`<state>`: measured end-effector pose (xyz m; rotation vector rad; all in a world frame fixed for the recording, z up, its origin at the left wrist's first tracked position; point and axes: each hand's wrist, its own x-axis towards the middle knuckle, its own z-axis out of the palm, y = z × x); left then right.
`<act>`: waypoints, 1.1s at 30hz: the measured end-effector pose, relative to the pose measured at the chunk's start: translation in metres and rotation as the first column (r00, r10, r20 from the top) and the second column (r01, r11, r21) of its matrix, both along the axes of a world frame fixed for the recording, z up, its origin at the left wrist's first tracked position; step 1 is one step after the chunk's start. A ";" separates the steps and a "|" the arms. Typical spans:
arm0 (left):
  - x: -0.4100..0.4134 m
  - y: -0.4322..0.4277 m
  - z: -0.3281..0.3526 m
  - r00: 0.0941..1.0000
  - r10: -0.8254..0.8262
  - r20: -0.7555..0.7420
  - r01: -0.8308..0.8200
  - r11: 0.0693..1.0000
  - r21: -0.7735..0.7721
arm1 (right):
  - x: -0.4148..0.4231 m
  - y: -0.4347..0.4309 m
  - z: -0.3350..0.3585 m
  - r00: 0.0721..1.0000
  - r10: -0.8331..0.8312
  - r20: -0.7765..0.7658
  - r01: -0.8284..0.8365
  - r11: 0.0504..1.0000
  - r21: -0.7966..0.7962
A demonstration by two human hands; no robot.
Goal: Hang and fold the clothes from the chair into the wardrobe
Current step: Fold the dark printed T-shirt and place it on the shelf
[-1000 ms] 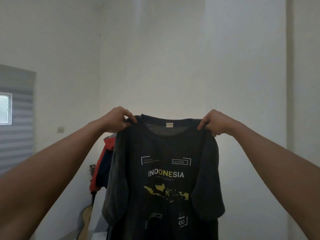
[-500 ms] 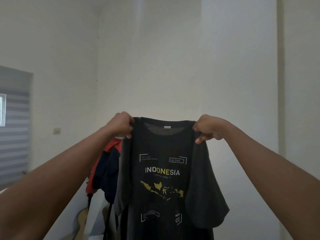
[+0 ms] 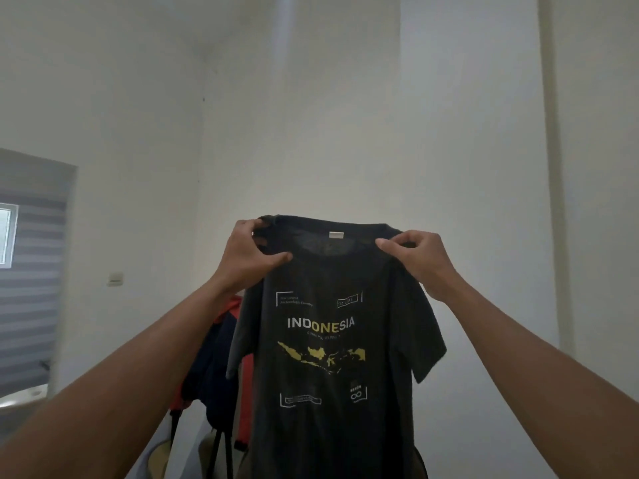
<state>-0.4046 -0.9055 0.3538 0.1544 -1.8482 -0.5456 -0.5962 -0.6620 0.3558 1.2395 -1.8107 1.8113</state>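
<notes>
Dark t-shirt (image 3: pixel 325 357) held up in the air, print side to camera, hanging full length, hem cut off at bottom edge. Left hand (image 3: pixel 249 257) gripping 1 shoulder beside the collar, thumb across the front. Right hand (image 3: pixel 418 261) pinching the other shoulder, fingers curled on fabric.

Judged early for this garment: spread out, not folded, not on a hanger. Left to do: fold or hang, then carry to wardrobe. Neither chair nor wardrobe in view, so cannot tell how many clothes remain.

Behind shirt, lower left: red and navy garment (image 3: pixel 221 357) hanging, possibly in the way when lowering. Window with striped blind (image 3: pixel 27 271) far left, wall switch (image 3: pixel 115 278) beside it.
</notes>
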 end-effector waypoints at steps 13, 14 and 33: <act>0.003 0.024 0.022 0.889 -0.428 -0.165 0.458 0.849 0.265 | 0.022 -0.010 0.029 0.826 0.508 0.244 -0.418 0.843 -0.340; 0.004 0.027 0.022 0.873 -0.459 -0.166 0.488 0.826 0.283 | 0.021 -0.011 0.029 0.817 0.515 0.258 -0.421 0.840 -0.343; -0.004 0.031 0.021 0.841 -0.481 -0.248 0.535 0.674 0.509 | 0.012 -0.016 0.021 0.753 0.581 0.309 -0.496 0.810 -0.314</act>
